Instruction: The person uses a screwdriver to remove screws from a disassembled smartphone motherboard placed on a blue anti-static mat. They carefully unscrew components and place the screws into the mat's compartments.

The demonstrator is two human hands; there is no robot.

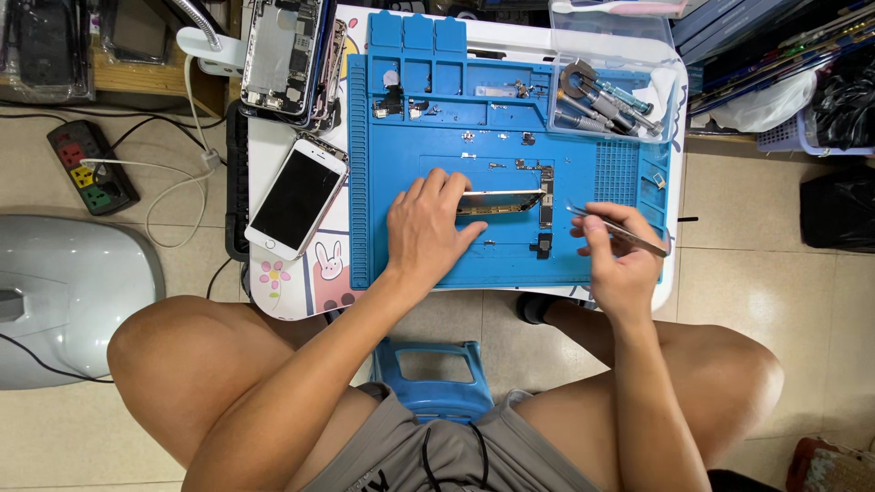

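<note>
Holding an opened phone body [499,201] on edge w/ my left hand [424,237], tweezers [620,228] pinched in my right hand [620,264].

Phone body sits mid blue mat [510,137], tilted up on its long side; left fingers wrap its 9 o'clock end, thumb underneath. Right hand at 3 o'clock of it, closed narrow on the tweezers, tips aimed toward the body, not touching. I judge the shell light, stiff, thin-walled & fragile inside: grip by the outer frame edges, never the boards. Loose small parts [545,244] lie just beside at 5 o'clock. White phone [296,198] rests at 9 o'clock, off the mat on the bench [273,292].
</note>
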